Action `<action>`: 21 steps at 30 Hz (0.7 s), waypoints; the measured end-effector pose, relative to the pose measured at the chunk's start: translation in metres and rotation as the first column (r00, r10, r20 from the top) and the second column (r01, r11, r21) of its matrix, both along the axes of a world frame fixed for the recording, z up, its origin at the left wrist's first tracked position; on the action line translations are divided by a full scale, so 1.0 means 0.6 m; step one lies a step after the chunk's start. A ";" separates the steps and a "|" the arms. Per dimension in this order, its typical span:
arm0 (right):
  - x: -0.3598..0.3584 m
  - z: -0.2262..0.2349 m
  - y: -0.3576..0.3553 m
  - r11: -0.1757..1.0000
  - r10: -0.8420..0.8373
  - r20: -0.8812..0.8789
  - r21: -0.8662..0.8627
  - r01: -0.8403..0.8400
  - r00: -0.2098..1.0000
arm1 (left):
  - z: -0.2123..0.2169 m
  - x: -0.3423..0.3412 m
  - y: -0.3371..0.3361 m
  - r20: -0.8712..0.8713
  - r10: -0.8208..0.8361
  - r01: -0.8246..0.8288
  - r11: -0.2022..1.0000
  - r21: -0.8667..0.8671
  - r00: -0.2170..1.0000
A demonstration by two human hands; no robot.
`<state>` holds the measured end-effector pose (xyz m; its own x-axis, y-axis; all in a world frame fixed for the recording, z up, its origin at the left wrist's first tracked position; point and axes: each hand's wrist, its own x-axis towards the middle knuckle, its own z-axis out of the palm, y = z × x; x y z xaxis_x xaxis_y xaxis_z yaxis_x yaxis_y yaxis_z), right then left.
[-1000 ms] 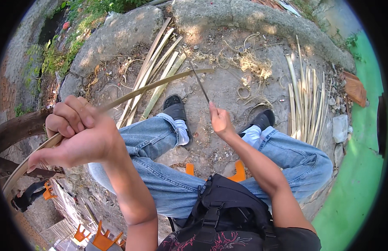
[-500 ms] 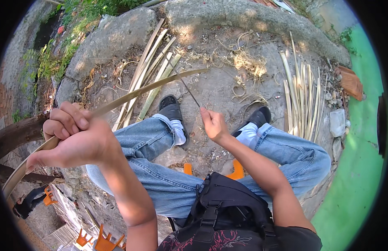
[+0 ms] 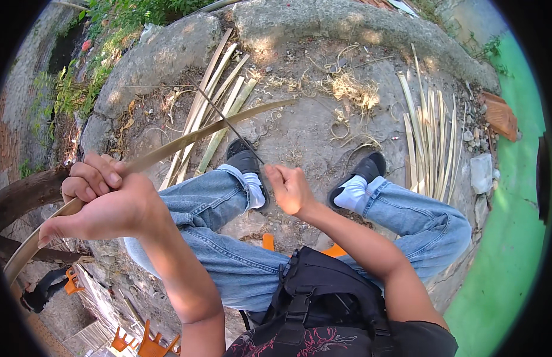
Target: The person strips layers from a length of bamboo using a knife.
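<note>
My left hand [image 3: 118,199] is closed around a long bamboo strip [image 3: 184,137]. The strip bends up and away to the right over the ground, and its other end curves down past my wrist at the far left. In my right hand [image 3: 291,189] is one end of a thin, dark, rod-like tool [image 3: 245,143], perhaps a narrow blade. It slants up to the left and crosses the strip in the picture; whether the two touch I cannot tell. Curled fingers hide its grip.
Split bamboo strips [image 3: 233,98] lie beyond my left foot, more strips [image 3: 429,143] beside my right foot. Pale shavings [image 3: 353,89] litter the ground. A stone kerb [image 3: 347,24] runs behind. At left is a dark log [image 3: 29,193]; at right, a green surface [image 3: 502,238] and a broken brick [image 3: 499,116].
My right hand has moved left and slightly down, and the dark tool has swung left with it across the strip. My left hand and the strip stay nearly in place.
</note>
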<state>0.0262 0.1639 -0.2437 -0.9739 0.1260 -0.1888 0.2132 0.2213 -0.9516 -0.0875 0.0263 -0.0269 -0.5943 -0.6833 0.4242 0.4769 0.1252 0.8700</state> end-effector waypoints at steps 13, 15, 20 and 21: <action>-0.027 -0.075 0.033 0.996 -0.015 0.125 0.093 0.003 0.992 | 0.003 0.000 0.004 -0.004 0.012 -0.012 1.000 -0.017 1.000; -0.028 -0.173 0.080 0.988 -0.090 0.176 0.138 0.066 0.980 | -0.010 -0.006 0.018 -0.001 0.003 -0.003 1.000 -0.021 1.000; -0.050 -0.161 0.067 0.956 -0.170 0.123 0.259 0.134 0.978 | -0.009 0.004 -0.001 0.002 0.015 -0.016 0.999 0.039 1.000; -0.059 -0.139 0.050 0.959 -0.159 0.107 0.254 0.127 0.982 | -0.004 0.003 -0.005 -0.018 0.016 -0.016 1.000 0.025 1.000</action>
<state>-0.0089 0.1941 -0.3272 -0.9129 0.3198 -0.2537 0.3733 0.4026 -0.8358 -0.0859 0.0234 -0.0294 -0.5752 -0.7032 0.4179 0.4912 0.1116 0.8639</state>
